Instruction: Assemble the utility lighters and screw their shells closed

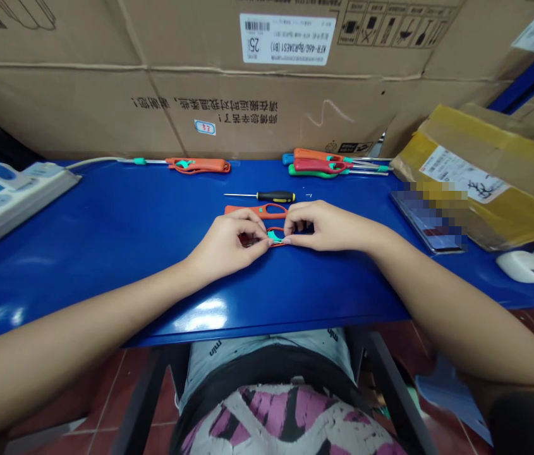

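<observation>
My left hand [236, 240] and my right hand [321, 227] meet low over the blue table, fingers pinched. Between their fingertips is an orange lighter casing with a green trigger piece [273, 236]; both hands grip this lighter, and much of it is hidden. Just behind it lies a loose orange casing half [252, 212] with a finger loop, partly covered by my left fingers. A screwdriver [276, 196] with a black and yellow handle rests beyond that, its tip pointing left.
At the back left lies an assembled orange lighter [200, 165]. Several lighters [318, 162] are piled at the back right. A power strip [15, 196] is at the left, a phone [430, 221] and taped carton [489, 177] at the right. Big cardboard boxes [191, 44] wall off the back.
</observation>
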Demonstrator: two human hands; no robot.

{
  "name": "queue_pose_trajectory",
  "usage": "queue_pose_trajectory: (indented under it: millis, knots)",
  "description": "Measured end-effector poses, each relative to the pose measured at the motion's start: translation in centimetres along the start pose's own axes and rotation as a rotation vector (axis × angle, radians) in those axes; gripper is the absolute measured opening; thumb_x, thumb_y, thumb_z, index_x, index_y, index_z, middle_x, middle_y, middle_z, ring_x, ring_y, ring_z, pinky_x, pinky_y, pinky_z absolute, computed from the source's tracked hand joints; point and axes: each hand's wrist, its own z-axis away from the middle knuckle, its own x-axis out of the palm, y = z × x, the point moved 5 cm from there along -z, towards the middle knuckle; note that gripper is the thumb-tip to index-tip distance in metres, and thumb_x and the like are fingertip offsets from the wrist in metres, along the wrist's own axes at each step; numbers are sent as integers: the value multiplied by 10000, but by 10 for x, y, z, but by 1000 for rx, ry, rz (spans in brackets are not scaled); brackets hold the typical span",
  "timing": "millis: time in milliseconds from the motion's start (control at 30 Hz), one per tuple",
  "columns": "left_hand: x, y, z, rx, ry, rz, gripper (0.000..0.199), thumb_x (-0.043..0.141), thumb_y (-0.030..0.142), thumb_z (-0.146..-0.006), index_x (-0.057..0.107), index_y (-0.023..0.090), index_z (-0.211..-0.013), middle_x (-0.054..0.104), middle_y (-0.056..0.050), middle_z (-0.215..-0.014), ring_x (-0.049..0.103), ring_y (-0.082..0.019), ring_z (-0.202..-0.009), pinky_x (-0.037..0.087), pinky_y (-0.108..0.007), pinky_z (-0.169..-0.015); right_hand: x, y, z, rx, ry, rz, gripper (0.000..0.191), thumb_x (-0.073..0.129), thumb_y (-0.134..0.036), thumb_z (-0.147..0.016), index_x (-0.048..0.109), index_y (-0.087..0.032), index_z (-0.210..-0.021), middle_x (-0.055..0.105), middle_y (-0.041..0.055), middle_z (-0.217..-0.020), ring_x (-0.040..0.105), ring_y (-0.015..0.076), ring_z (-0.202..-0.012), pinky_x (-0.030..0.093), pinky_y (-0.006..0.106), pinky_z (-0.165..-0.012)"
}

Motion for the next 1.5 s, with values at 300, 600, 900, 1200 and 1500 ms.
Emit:
queue_pose_trajectory:
  millis: [300, 600, 900, 1200, 1500]
  knots:
    - [0, -3, -3, -70, -10, 5, 164, 767, 319, -769, 777, 164, -821, 691, -31, -794, 546, -105, -609, 481, -246, -610, 0, -1, -1, 10, 14, -5, 110, 650, -262, -877, 690, -166, -840, 699, 65, -913, 627, 176, -830, 468, 302, -766]
    - [-1, -19, -14, -295, -130, 108, 337, 855, 377, -653, 736, 146, -867, 692, -8, -732, 499, -89, -565, 414, -225, -523, 6, 19, -5, 223, 11, -312, 265, 763, -385, -772, 724, -161, -908, 669, 17, -800, 581, 148, -747, 461, 276, -683]
    - [0, -29, -28, -415, -285, 244, 426, 880, 316, -564, 744, 136, -925, 690, -28, -804, 576, -116, -652, 436, -223, -541, -3, 25, 0, 228, -61, -386, 311, 751, -319, -769, 698, -159, -1029, 675, 26, -885, 609, 147, -825, 504, 281, -764]
    - [-2, -25, -23, -260, -295, 177, 376, 831, 367, -677, 802, 159, -988, 658, 0, -667, 478, -95, -541, 378, -219, -504, 0, 21, -4, 257, -36, -390, 271, 739, -289, -733, 694, -153, -964, 614, -11, -780, 568, 130, -744, 480, 263, -688]
    - [-7, -19, -13, -59, -161, 106, 278, 814, 412, -764, 836, 228, -971, 772, -77, -948, 711, -204, -853, 578, -315, -766, -1, 12, -2, 166, -68, -307, 216, 658, -186, -792, 740, -165, -991, 703, 29, -922, 597, 135, -807, 466, 252, -716]
